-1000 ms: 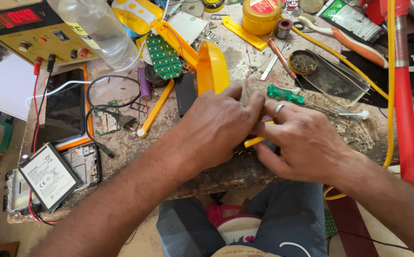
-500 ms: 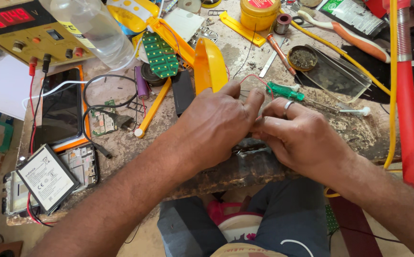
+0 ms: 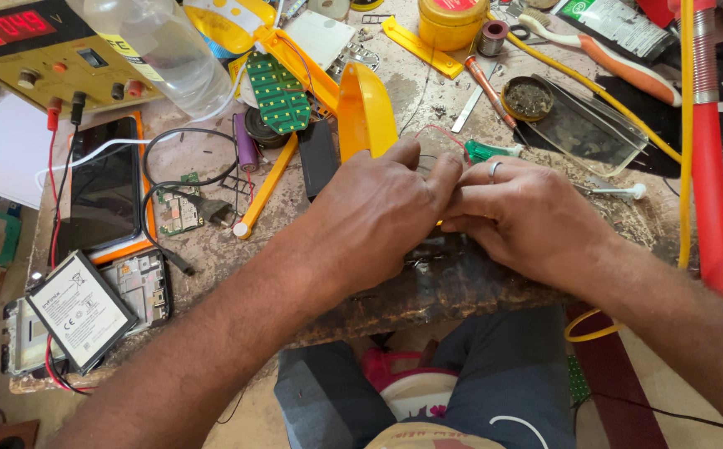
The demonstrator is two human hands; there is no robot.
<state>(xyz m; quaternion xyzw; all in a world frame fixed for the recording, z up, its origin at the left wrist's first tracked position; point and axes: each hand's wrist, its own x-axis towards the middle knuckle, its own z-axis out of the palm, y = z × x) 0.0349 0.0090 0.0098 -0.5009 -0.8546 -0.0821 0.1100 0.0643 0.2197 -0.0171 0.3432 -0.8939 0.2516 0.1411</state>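
Observation:
My left hand (image 3: 378,220) and my right hand (image 3: 528,216) meet fingertip to fingertip near the front edge of the worn workbench (image 3: 461,283). Both pinch a small yellow part (image 3: 440,223) that is almost wholly hidden under the fingers. A ring sits on one finger of my right hand. A thin red wire (image 3: 438,131) loops just beyond the fingertips. A green-handled screwdriver (image 3: 490,150) lies right behind my right hand. A curved yellow plastic shell (image 3: 366,112) stands just behind my left hand.
At the left lie a green circuit board (image 3: 278,91), a black block (image 3: 318,158), a purple cell (image 3: 247,141), a phone (image 3: 103,187), a flat battery (image 3: 79,309), a bench power supply (image 3: 37,50) and a plastic bottle (image 3: 166,50). A red pipe (image 3: 711,166) runs down the right.
My hands have closed tighter together, and the yellow part that stuck out between them is now nearly covered. The bench items have not moved.

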